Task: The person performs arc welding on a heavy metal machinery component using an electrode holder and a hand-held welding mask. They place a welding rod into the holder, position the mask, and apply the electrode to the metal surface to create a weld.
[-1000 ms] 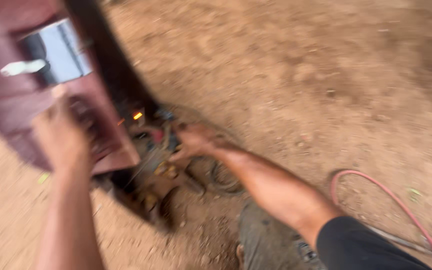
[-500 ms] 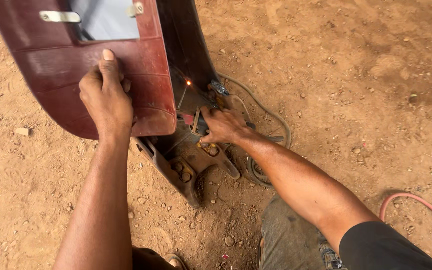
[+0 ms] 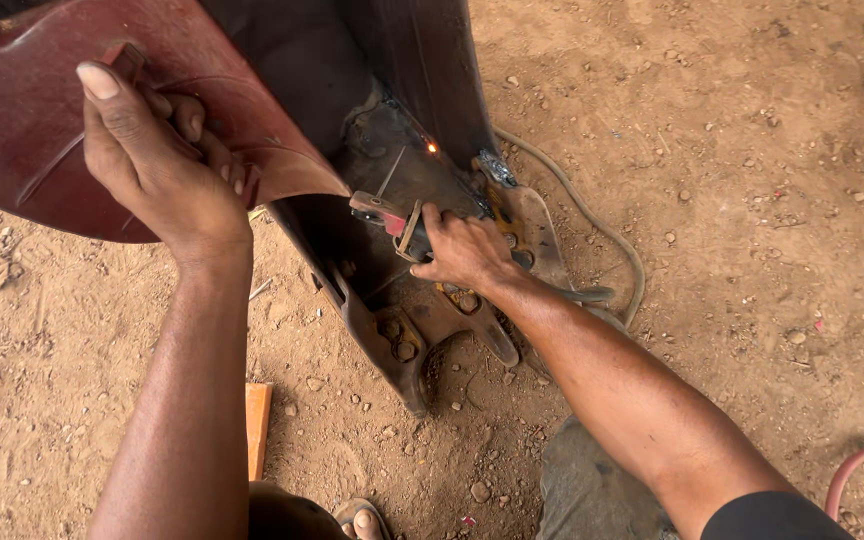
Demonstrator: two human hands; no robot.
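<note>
The left hand (image 3: 157, 165) has its fingers clamped on the dark red shield (image 3: 62, 120), raised left of the rusty metal frame (image 3: 402, 300). The right hand (image 3: 464, 250), fingers wrapped around the electrode holder (image 3: 392, 218), lies on the frame with the rod sparking (image 3: 432, 148) just above. A grey cable (image 3: 602, 240) loops right of the frame, and a wood scrap (image 3: 257, 425) lies below-left on the dirt ground (image 3: 752, 150).

Matt maroon shield (image 3: 42, 130), rusty rough metal bracket (image 3: 402, 320), dry gritty dirt ground (image 3: 752, 200)
</note>
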